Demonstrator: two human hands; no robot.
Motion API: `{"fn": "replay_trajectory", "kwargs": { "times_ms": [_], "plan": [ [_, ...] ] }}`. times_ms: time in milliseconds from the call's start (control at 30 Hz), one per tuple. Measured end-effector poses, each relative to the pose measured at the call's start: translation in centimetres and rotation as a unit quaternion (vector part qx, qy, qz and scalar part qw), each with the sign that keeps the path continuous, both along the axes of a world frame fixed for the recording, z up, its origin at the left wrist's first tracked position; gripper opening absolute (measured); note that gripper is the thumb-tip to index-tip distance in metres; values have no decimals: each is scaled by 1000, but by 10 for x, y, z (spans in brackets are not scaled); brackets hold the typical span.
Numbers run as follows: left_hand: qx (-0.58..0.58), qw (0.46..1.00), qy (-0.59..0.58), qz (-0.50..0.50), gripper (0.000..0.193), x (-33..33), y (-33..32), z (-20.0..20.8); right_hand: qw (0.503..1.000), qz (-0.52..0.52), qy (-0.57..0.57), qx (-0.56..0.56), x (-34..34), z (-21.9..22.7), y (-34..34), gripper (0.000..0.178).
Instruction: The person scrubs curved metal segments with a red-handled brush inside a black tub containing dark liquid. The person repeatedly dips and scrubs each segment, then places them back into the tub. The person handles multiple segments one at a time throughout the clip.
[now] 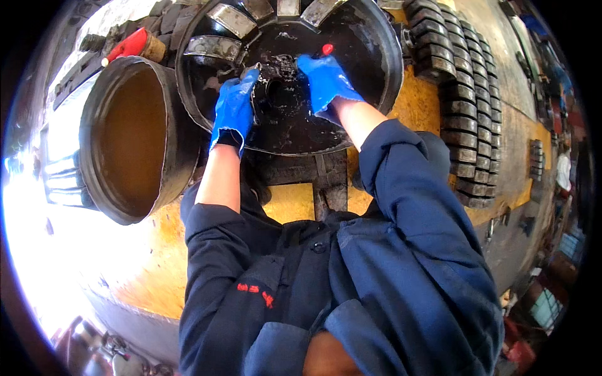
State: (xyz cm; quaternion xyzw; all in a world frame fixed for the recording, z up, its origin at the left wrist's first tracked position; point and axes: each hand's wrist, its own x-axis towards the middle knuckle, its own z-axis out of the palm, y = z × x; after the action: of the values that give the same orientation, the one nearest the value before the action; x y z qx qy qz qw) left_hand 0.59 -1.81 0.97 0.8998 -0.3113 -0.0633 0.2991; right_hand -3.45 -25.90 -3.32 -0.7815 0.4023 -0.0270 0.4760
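Note:
Both my hands, in blue rubber gloves, are inside a wide round basin (pixel 392 81) whose inside is black and wet. My left hand (pixel 235 103) is closed at the near left of a dark, glistening mass (pixel 280 67); what its fingers hold is hidden. Across from it, my right hand (pixel 325 80) has its fingers curled inward at the right side of that mass, and their grip is out of sight. Below the mass shows a dark round hollow. A small red piece (pixel 327 49) lies just beyond my right hand. Several blocky metal parts (pixel 232 20) line the basin's far side.
At the left stands a large drum (pixel 172 138) of brownish liquid. Beyond it lies a red-and-tan object (pixel 132 47). Rows of stacked, ribbed black metal pieces (pixel 461 113) stand on the right. A yellowish surface (pixel 288 202) shows beneath the basin.

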Motion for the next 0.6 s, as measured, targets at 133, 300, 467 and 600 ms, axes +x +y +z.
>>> {"fn": "replay_trajectory", "kwargs": {
  "times_ms": [133, 300, 467, 600],
  "plan": [
    [-33, 999, -6, -2, 40, 17, -2, -11, 999, -27, 32, 2, -16, 2, 21, 45],
    [-156, 931, 306, 126, 66, 28, -32, -9, 998, 17, 53, 23, -57, -6, 22, 41],
    [-192, 901, 375, 107, 57, 25, -40, 1, 981, 101, 143, 86, -73, 58, 13, 40],
    [-257, 840, 470, 85, 52, 20, -44, 16, 987, 12, 124, 97, -71, 49, 4, 39]
  ]
}}
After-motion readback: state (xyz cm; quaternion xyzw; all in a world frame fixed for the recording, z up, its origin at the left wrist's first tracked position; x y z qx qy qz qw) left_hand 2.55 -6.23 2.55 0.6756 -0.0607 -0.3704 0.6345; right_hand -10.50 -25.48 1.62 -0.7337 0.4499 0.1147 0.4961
